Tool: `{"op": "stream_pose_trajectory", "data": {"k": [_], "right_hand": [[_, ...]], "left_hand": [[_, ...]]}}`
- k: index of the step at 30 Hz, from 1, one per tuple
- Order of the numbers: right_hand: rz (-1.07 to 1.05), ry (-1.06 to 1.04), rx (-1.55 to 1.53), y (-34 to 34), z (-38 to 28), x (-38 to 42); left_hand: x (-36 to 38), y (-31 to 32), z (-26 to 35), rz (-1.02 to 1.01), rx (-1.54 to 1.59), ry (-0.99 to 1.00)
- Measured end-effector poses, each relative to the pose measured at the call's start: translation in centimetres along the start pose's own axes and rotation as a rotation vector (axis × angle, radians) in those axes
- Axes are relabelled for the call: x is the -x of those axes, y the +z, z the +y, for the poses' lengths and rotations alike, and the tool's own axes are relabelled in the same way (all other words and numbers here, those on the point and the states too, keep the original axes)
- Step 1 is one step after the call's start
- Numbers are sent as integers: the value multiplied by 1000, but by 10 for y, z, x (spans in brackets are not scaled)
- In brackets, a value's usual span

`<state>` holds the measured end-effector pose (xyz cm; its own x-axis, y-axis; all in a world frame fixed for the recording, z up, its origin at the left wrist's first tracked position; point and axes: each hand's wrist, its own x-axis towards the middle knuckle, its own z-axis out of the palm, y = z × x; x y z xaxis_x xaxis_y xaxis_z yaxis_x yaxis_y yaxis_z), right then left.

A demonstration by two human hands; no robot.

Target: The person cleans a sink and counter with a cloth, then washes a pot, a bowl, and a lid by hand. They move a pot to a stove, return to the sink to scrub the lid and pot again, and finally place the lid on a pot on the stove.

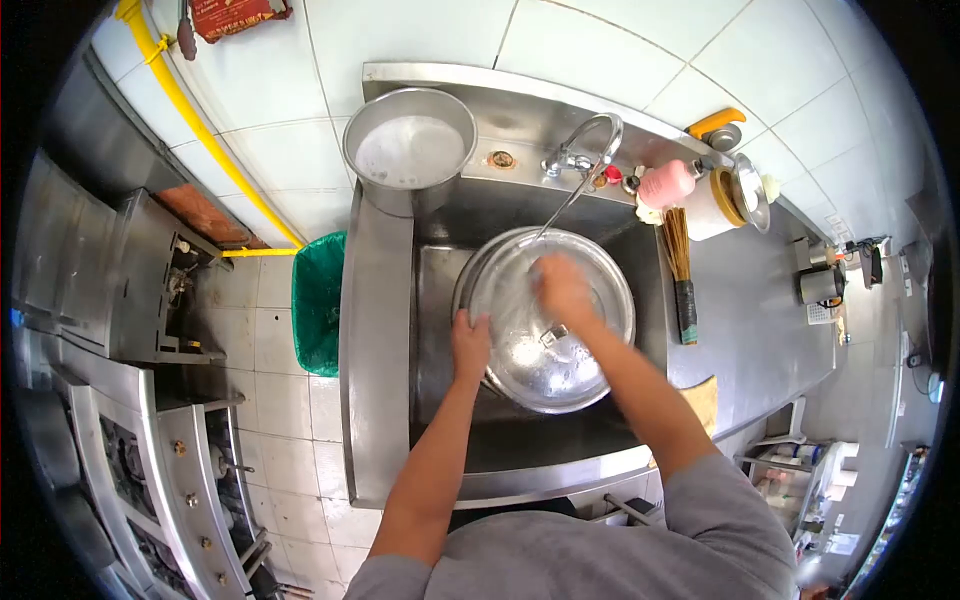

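A large round metal lid (538,375) with a small handle (553,336) sits in the steel sink (435,260), wet and shiny. Another round metal rim (463,290) shows beneath its left side; what it belongs to is mostly hidden. My left hand (470,345) grips the lid's left edge, thumb on top. Over the upper middle of the lid is my right hand (563,290), smeared by motion, so its fingers and anything in them cannot be made out. The faucet's thin spout (580,190) reaches down to the lid's far edge.
A deep metal pot (410,195) with whitish contents stands at the sink's back left corner. Right of the sink are a stick brush (680,265), a pink bottle (667,185), a white container (705,212) and a tan cloth (702,402). A green bin (320,305) stands left.
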<state>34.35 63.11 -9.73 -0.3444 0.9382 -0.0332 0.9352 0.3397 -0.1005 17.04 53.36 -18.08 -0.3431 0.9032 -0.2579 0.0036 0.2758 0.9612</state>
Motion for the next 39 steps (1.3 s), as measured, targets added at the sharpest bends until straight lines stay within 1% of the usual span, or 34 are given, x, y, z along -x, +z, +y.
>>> {"op": "stream_pose_trajectory", "data": {"k": [1, 2, 4, 5, 7, 8, 10, 11, 12, 13, 15, 16, 17, 18, 20, 21, 23, 25, 27, 28, 30, 32, 34, 35, 37, 38, 39], "right_hand": [[46, 145, -26, -4, 22, -19], [47, 148, -24, -4, 24, -22], [91, 234, 141, -7, 28, -28], [124, 180, 219, -5, 0, -12], [-13, -66, 320, 4, -46, 24], [8, -178, 121, 5, -59, 41], [77, -253, 73, 6, -39, 34], [50, -97, 51, 3, -20, 16], [23, 56, 34, -1, -1, -6], [22, 51, 39, 2, 9, -18], [210, 372, 196, 3, 26, -30], [215, 368, 202, 2, 18, -25], [186, 239, 253, 3, -2, -11], [152, 115, 300, 5, -24, 8], [24, -181, 257, 8, -63, 47], [37, -184, 250, 5, -63, 47], [-96, -316, 183, -1, -48, 44], [106, -64, 76, 0, -6, 1], [218, 224, 104, -3, 26, -33], [223, 227, 98, 1, 20, -30], [250, 141, 248, 16, -13, -11], [47, -104, 269, 34, -62, 24], [86, -276, 4, 22, -89, 58], [88, -272, -4, 27, -82, 48], [259, -195, -62, 32, -48, 21], [263, -10, -123, 22, -25, -1], [270, 169, -186, 11, -2, -24]], "left_hand": [[3, 2, 0, 51, 4, 19], [3, 4, -7, 49, 6, 20], [-3, 10, -18, 94, 23, 150], [-4, 11, -15, 96, 34, 148], [-4, 9, -12, 32, 89, -4], [-5, 10, -14, 38, 95, -2], [-6, 7, -20, 12, 55, 35], [-4, 6, -21, 15, 54, 29], [-2, 8, -18, 65, 55, 76], [-2, 11, -13, 112, 59, 128], [-3, 7, -4, 78, 71, 121], [-5, 4, -1, 43, 71, 116], [-8, 3, 1, 46, 76, 120], [-7, 1, 0, 7, 68, 84], [-5, 4, -10, -32, 57, 51], [-8, 9, -24, 5, 47, 71], [-19, 4, -24, 54, 20, 105], [-8, 1, -14, 28, -91, 94], [-7, 3, -25, 16, -50, 84], [-11, 4, -27, 12, 0, 79], [-10, 3, -15, 24, -11, 87], [-2, -2, -3, 38, -22, 83], [-6, -9, 11, 9, -149, 53], [-7, -9, 14, 7, -158, 55], [1, -7, 12, 40, -79, 97], [2, -4, 8, 35, -81, 96], [0, -3, 2, 35, -148, 85]]}}
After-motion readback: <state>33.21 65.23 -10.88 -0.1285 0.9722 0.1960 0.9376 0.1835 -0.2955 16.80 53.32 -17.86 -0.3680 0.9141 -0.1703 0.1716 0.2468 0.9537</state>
